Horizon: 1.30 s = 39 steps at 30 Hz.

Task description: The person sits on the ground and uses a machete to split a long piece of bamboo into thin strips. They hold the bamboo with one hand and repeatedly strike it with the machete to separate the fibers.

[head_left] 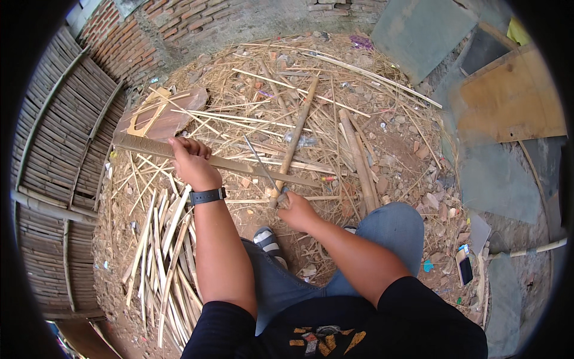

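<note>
1. The right hand (297,211) grips a thin knife (263,167) above the knees.
2. The left hand (190,160) clasps a long bamboo slat (239,166), lying crosswise.
3. Split strips (161,251) litter the dirt ground (406,155).
4. A brick wall (173,24) stands beyond.

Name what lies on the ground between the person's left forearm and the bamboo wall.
In the head view, a pile of split bamboo strips lies between the left forearm and the bamboo wall.
</note>
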{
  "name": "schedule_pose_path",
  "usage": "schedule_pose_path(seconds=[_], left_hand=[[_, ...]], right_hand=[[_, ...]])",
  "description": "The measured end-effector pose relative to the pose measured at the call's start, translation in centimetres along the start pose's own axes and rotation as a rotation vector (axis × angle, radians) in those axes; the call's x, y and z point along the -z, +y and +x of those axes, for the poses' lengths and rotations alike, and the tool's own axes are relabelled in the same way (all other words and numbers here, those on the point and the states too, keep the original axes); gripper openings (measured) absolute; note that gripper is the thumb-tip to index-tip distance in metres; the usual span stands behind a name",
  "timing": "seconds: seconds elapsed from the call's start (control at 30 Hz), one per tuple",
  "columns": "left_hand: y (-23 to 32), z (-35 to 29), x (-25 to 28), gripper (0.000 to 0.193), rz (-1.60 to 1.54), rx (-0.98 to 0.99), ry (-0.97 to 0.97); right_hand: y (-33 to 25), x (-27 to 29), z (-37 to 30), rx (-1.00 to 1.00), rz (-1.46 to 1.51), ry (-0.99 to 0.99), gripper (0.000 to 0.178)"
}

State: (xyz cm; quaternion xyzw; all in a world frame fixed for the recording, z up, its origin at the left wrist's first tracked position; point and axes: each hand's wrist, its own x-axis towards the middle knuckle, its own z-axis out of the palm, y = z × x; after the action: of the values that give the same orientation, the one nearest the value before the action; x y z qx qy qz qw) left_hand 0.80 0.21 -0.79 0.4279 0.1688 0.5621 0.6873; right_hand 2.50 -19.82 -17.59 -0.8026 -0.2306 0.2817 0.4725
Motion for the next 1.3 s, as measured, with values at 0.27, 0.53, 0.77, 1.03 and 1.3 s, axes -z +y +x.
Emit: schedule_pose_path(seconds=[0.27, 0.53, 0.77, 1.03, 1.3], left_hand=[[0.1, -0.1, 0.0, 0.038, -0.029, 0.012, -0.001], [-0.3, -0.3, -0.4, 0.04, -0.015, 0.013, -0.024], [-0.1, -0.2, -0.1, 0.041, -0.004, -0.006, -0.046], [-0.2, 0.0, 0.2, 0.04, -0.031, 0.009, -0.022], [-0.2, -0.3, -0.4, 0.04, -0.015, 0.001, -0.025]], right_hand=[[0.4, 0.0, 0.1, -0.068, 0.032, 0.004, 0.05], [0.8, -0.4, 0.2, 0.017, -0.002, 0.045, 0.048], [0.0, 0.1, -0.2, -0.015, 0.069, -0.015, 0.05], [0.7, -0.4, 0.2, 0.006, 0.024, 0.013, 0.051], [0.6, -0.4, 0.0, 0.022, -0.01, 0.058, 0.049]])
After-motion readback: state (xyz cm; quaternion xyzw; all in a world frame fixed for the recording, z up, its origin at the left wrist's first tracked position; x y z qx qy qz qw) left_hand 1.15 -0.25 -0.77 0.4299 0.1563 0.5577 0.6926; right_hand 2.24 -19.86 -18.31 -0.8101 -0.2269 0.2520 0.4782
